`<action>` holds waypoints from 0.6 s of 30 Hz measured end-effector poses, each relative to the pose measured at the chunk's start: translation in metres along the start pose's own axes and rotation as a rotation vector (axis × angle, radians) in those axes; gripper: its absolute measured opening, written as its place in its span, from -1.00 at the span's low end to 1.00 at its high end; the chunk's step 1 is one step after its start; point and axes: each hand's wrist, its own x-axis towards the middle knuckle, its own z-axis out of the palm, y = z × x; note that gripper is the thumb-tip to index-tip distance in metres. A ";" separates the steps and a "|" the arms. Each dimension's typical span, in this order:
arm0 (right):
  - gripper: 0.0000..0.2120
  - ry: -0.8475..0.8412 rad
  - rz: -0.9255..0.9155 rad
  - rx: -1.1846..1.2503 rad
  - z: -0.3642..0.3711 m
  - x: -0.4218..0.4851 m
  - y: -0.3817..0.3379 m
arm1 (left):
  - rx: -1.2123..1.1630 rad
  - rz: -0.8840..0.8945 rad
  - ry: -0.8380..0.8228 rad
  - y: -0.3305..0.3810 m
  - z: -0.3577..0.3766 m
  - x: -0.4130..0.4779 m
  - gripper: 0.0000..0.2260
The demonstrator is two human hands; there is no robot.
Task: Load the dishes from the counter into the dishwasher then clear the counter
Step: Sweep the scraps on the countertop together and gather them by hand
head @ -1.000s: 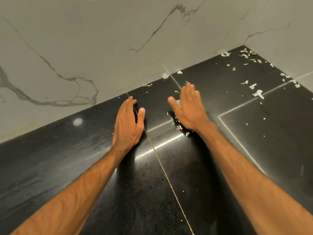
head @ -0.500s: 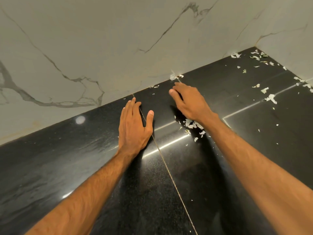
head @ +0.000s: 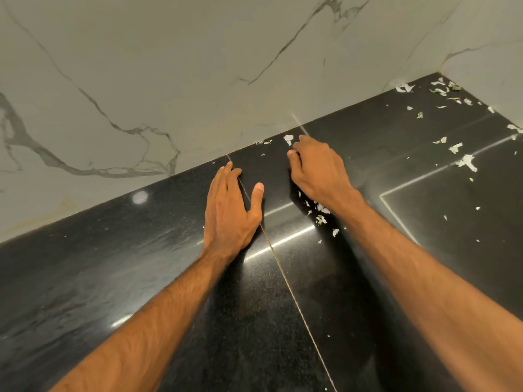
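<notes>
My left hand lies flat, fingers straight, on the glossy black stone counter. My right hand is clawed up by the white veined marble wall — can't tell if it's pinching anything underneath. No dishes in sight, just pale torn scraps by my right wrist and more in the far corner. My guess: raking could shove bits into the slab seam or flick them onto the floor. No labels or writing anywhere.

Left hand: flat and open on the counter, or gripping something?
Open. The left hand lies palm down on the black counter, fingers straight, thumb spread, nothing in its grasp.
</notes>
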 end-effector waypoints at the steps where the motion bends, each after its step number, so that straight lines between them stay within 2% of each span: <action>1: -0.77 0.087 -0.003 0.001 -0.004 0.004 0.000 | 0.000 0.001 0.000 0.000 0.000 0.000 -0.37; 3: -0.80 0.128 0.008 -0.015 -0.009 0.017 -0.001 | 0.002 0.000 -0.003 0.001 -0.001 0.000 -0.37; 8: -0.66 -0.090 -0.101 -0.011 0.005 0.027 -0.022 | 0.001 -0.007 0.001 0.001 -0.001 0.000 -0.37; 14: -0.72 -0.036 -0.216 0.056 0.006 0.005 -0.020 | 0.003 -0.015 0.012 0.000 0.001 0.000 -0.38; 18: -0.64 -0.092 -0.256 0.030 0.013 0.015 -0.034 | 0.008 -0.036 0.061 0.002 0.000 -0.001 -0.38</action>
